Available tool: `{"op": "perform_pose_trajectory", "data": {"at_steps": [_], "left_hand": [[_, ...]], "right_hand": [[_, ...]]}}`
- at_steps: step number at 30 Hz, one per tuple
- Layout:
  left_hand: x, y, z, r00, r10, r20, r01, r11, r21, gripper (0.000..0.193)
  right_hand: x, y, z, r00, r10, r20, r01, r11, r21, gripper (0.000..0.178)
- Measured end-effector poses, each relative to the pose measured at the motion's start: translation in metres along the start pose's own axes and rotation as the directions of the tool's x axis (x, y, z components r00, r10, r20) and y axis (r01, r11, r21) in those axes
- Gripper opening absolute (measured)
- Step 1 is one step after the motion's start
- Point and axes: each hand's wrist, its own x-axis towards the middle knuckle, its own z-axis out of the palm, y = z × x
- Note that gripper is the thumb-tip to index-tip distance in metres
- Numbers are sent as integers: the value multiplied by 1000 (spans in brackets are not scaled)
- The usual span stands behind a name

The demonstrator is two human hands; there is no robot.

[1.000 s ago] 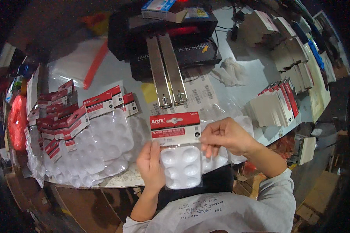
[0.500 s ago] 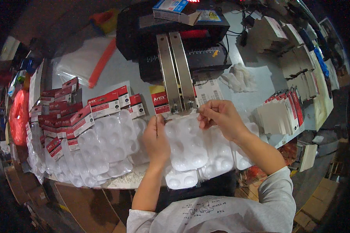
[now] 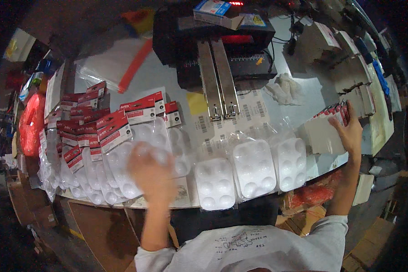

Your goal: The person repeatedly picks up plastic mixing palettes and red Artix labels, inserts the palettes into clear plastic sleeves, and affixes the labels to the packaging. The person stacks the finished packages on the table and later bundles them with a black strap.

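My left hand [image 3: 153, 171], smeared by motion, is over the right part of a pile of bagged white paint palettes [image 3: 113, 158] with red and white header cards [image 3: 115, 129]. Its fingers cannot be made out. At the right, my right hand [image 3: 349, 133] is at a stack of folded header cards [image 3: 324, 133], thumb and fingers around its red-edged end. Between the hands lie three bagged palettes: a left one [image 3: 215, 183], a middle one [image 3: 255, 167] and a right one [image 3: 291, 164]. Their clear bags have no header cards on them.
A black machine [image 3: 213, 36] with two metal arms [image 3: 217, 77] stands at the back, a small box [image 3: 217, 11] on top. Barcode label sheets [image 3: 249, 104] lie below the arms. Nearby are clear bags [image 3: 106, 61], a crumpled white cloth [image 3: 283, 89] and more card stacks [image 3: 349, 72].
Both hands have left the palette at the metal arms' ends. My left hand has moved left to the carded pile, my right hand right to the card stack. The view has shifted slightly.
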Motion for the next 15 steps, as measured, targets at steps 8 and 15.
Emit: {"op": "perform_pose_trajectory", "data": {"at_steps": [8, 15], "left_hand": [[-42, 27, 29, 984, 158, 86, -112, 911, -397, 23], [-49, 34, 30, 973, -16, 231, 184, 660, -729, 14]], "right_hand": [[-6, 51, 2, 997, -71, -8, 71, 983, 171, 73], [-18, -8, 15, 950, 9, -312, -84, 970, -230, 54]]}}
